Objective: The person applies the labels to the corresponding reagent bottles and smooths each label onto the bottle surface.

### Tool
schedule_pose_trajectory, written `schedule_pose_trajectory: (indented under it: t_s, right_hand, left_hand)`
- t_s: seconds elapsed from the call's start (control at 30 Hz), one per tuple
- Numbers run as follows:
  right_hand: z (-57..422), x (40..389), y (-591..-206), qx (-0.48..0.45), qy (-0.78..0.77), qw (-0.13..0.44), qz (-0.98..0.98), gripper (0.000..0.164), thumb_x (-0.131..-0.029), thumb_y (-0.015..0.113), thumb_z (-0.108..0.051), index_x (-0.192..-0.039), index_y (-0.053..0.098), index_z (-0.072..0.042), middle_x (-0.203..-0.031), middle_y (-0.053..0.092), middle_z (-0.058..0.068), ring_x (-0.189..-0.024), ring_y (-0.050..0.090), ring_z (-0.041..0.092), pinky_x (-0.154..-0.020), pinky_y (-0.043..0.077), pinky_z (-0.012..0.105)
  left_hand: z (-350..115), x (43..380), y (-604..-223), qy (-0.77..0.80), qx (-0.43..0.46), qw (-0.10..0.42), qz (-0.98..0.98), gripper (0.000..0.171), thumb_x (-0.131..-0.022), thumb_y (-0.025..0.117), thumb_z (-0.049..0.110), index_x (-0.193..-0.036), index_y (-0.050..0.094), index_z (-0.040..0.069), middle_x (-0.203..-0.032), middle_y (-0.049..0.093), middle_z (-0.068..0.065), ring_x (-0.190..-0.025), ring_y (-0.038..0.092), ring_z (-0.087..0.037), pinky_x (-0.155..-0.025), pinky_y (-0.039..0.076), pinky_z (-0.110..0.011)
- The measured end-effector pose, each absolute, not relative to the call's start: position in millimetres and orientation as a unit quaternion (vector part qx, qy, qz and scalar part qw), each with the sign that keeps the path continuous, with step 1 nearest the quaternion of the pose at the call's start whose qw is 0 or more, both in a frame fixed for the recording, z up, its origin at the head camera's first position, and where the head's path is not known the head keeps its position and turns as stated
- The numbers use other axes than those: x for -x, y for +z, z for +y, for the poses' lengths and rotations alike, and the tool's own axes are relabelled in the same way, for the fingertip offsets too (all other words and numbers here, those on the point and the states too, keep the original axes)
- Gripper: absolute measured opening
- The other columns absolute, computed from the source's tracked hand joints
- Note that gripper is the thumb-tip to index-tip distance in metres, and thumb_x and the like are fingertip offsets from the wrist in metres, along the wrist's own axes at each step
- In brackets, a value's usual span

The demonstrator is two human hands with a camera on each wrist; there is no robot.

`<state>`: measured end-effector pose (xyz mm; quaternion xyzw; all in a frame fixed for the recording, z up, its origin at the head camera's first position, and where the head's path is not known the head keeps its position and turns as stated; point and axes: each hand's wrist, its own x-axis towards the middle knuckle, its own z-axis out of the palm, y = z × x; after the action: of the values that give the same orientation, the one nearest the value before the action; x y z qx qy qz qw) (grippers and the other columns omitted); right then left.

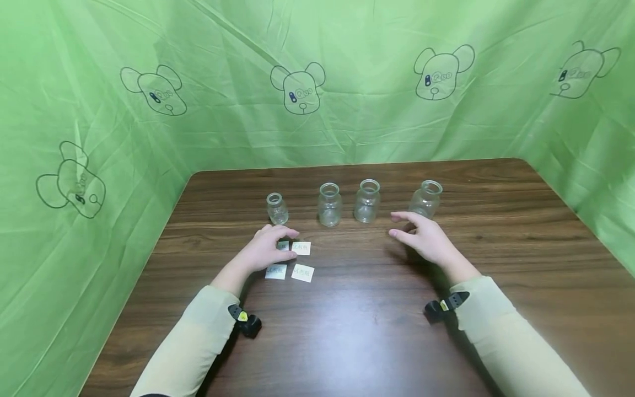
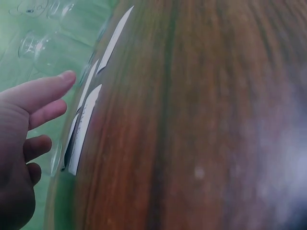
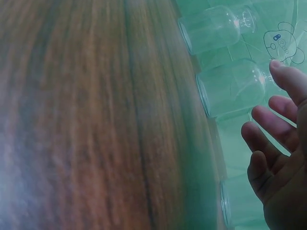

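Observation:
Several clear glass jars stand upright in a row on the brown table. The leftmost is a small jar point(image 1: 278, 213); to its right come a larger jar point(image 1: 329, 210), another jar point(image 1: 367, 207) and a rightmost jar point(image 1: 426, 199). Several small white paper labels with writing lie flat, among them a front label point(image 1: 302, 273) and a back label point(image 1: 302, 248). My left hand point(image 1: 268, 249) hovers over the labels, fingers relaxed and thumb apart, partly covering one. The right hand point(image 1: 425, 237) is in front of the rightmost jar, hiding its lower part, and holds nothing.
The wood-grain table point(image 1: 347, 331) extends toward me and to the right. A green cloth point(image 1: 347, 132) with drawn bear heads surrounds its back and sides. Each sleeve carries a strapped black camera, such as the left wrist camera point(image 1: 250, 326).

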<state>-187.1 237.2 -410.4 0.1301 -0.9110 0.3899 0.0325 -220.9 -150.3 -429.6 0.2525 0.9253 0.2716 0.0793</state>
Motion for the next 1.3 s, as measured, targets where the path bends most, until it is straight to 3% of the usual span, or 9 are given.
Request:
schedule_pose_trajectory:
  t_s: [0.7, 1.3]
  right_hand:
    - [241, 186, -411, -0.126, 0.39, 0.026, -0.912, 0.048, -0.088, 0.065, -0.034, -0.126, 0.056, -0.006, -0.119, 0.061, 0.01, -0.096, 0.061, 0.026, -0.084, 0.046, 0.044]
    - [239, 182, -411, -0.126, 0.382, 0.021, -0.915, 0.047, -0.088, 0.064, -0.036, -0.126, 0.057, -0.008, -0.118, 0.062, 0.01, -0.094, 0.061, 0.027, -0.084, 0.046, 0.045]
  left_hand:
    - [-139, 221, -427, 0.165, -0.303, 0.058, 0.937, 0.036, -0.083, 0.071, 0.031, -0.116, 0.066, 0.017, -0.115, 0.058, -0.002, -0.105, 0.046, -0.024, -0.088, 0.034, -0.044]
    - [-134, 220, -432, 0.182, -0.287, 0.053, 0.939, 0.022, -0.086, 0.067, 0.025, -0.106, 0.069, 0.015, -0.107, 0.06, 0.0, -0.105, 0.048, -0.023, -0.093, 0.033, -0.044]
